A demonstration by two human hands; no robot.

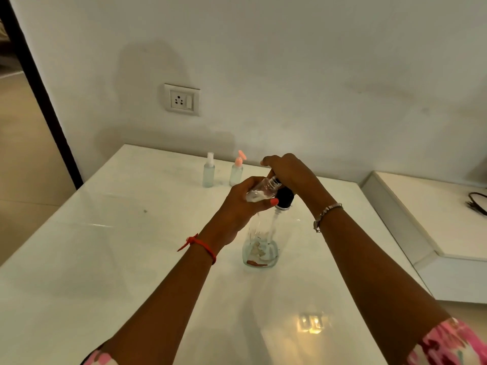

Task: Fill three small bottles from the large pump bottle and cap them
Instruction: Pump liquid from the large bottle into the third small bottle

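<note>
Beside the small clear bottle (263,189), gripped tilted by the left hand (242,206), the right hand (290,169) covers the black pump (286,197) of the large transparent bottle (261,251); its grip is unclear.

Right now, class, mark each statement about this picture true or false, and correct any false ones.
1. The left hand holds a small clear plastic bottle at a tilt. True.
2. The right hand lies flat on the glossy white table. False: it grips the black pump head of the large clear bottle.
3. A white-capped small bottle and a pink-capped small bottle stand upright near the wall. True.
4. The large clear bottle lies on its side. False: it stands upright on the table.
</note>
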